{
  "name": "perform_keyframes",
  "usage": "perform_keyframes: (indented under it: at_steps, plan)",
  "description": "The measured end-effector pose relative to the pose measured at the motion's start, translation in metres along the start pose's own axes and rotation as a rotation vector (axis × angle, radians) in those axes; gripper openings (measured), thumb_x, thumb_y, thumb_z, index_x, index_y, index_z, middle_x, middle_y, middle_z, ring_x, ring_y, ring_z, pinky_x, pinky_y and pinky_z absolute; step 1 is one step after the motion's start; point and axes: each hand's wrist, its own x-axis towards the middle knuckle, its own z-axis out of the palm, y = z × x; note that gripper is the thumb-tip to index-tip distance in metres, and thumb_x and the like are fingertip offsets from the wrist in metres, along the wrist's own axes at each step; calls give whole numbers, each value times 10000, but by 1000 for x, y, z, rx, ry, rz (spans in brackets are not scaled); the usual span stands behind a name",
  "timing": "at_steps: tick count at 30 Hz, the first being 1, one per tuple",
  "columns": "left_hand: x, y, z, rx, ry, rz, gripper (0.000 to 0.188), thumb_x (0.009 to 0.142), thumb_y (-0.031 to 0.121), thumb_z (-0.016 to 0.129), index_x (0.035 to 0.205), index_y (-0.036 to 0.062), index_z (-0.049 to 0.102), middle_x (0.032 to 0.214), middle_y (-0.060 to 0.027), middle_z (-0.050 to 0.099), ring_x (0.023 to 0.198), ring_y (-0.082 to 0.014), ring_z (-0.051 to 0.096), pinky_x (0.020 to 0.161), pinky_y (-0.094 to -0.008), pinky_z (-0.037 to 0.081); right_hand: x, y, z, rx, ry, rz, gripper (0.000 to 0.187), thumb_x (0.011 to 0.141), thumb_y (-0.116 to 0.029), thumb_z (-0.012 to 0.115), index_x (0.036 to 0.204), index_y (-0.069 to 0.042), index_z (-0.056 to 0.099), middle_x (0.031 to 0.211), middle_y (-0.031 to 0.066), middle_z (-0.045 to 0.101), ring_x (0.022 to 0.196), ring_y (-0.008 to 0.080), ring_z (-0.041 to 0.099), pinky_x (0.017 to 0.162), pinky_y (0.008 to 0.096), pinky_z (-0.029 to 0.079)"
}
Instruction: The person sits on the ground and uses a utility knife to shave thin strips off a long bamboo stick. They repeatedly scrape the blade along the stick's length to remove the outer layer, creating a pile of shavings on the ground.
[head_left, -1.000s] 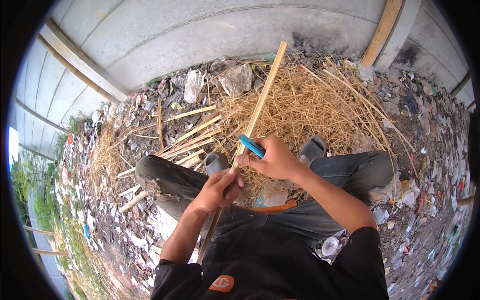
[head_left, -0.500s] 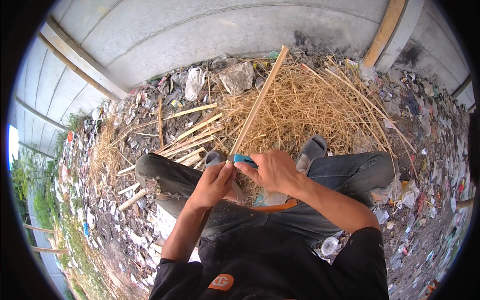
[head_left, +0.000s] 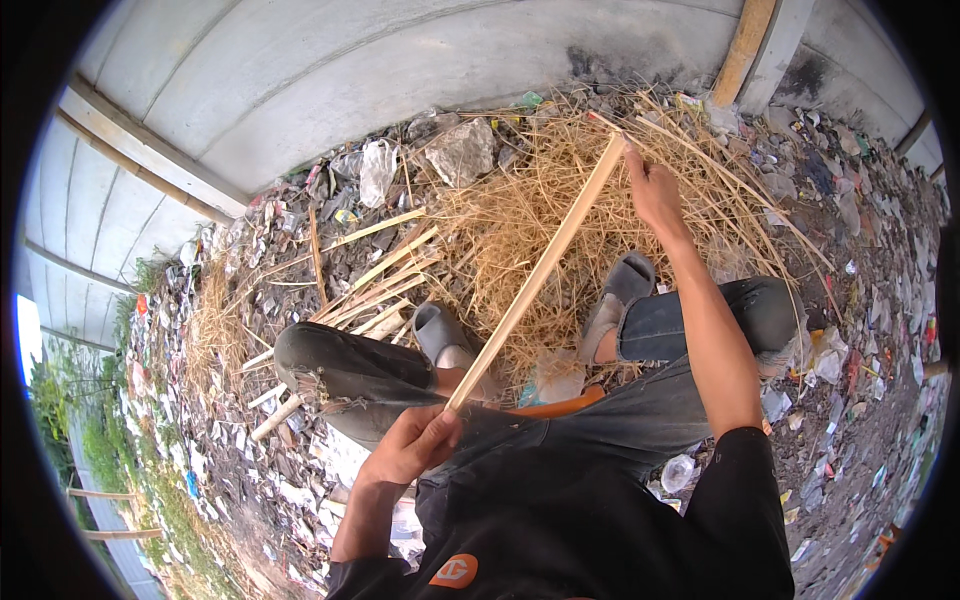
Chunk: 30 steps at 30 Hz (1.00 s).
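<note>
A long, pale, flat bamboo strip (head_left: 540,275) slants across my lap, its far end up and to the right. My left hand (head_left: 413,446) pinches the near end between thumb and fingers, just above my left thigh. With the arm stretched out, my right hand (head_left: 656,195) is curled at the strip's far end, above the straw, fingertips against the tip. Its palm side is hidden, and the blue-handled cutter does not show. Between my legs lies a curved orange piece (head_left: 562,405), partly covered by the trousers.
Beyond my grey shoes (head_left: 440,330) spreads a heap of dry straw-like shavings (head_left: 540,200). Several split bamboo strips (head_left: 375,280) lie to the left, near a rock (head_left: 462,152). A concrete wall (head_left: 400,65) closes the far side. Scattered litter covers the ground.
My right hand has gone from the strip's near end to its far end, and the blue cutter has dropped from sight. My left hand and the strip's near end came closer to my body.
</note>
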Motion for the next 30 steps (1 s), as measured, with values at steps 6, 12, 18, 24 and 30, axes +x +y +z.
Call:
perform_keyframes:
  at_steps: [6, 12, 18, 24, 30]
  plan:
    - [-15, 19, -46, 107, 292, -6, 422, 1131, 337, 450, 832, 58, 554, 576, 51, 447, 475, -36, 374, 444, -227, 279, -29, -46, -4, 110, 43, -197, 782, 1030, -692, 421, 646, -35, 604, 488, 59, 452, 445, 228, 462, 473, 419, 339]
    - [-67, 83, -136, 1048, 1114, 467, 396, 1125, 305, 463, 850, 74, 631, 548, 75, 414, 466, -13, 331, 448, -244, 209, -51, -75, -15, 72, 20, -374, 700, 1047, -629, 467, 638, -74, 590, 476, 32, 417, 411, 195, 415, 439, 382, 308]
    - [-152, 177, -176, 692, 1862, 1427, 504, 1143, 329, 355, 1092, -89, 632, 779, -72, 609, 679, -156, 610, 643, -287, 523, -69, -79, -8, 258, -152, -376, 658, 1015, -646, 528, 689, -78, 594, 489, 7, 413, 416, 144, 403, 430, 366, 294]
    - [-55, 154, -142, 188, 1194, 1358, 456, 1134, 295, 384, 1359, -59, 562, 1350, -241, 625, 1330, -329, 581, 1149, -490, 506, -98, -100, 4, 368, -311, -405, 459, 905, -529, 763, 943, -92, 627, 638, -60, 399, 556, 55, 395, 519, 279, 310]
    - [81, 92, -46, -335, 855, 1138, 402, 1124, 282, 435, 1322, -40, 573, 1303, -199, 651, 1274, -323, 626, 1034, -444, 607, -114, -111, 14, 514, -416, -339, 585, 880, -578, 775, 1073, -33, 687, 625, -48, 480, 547, 54, 457, 491, 255, 336]
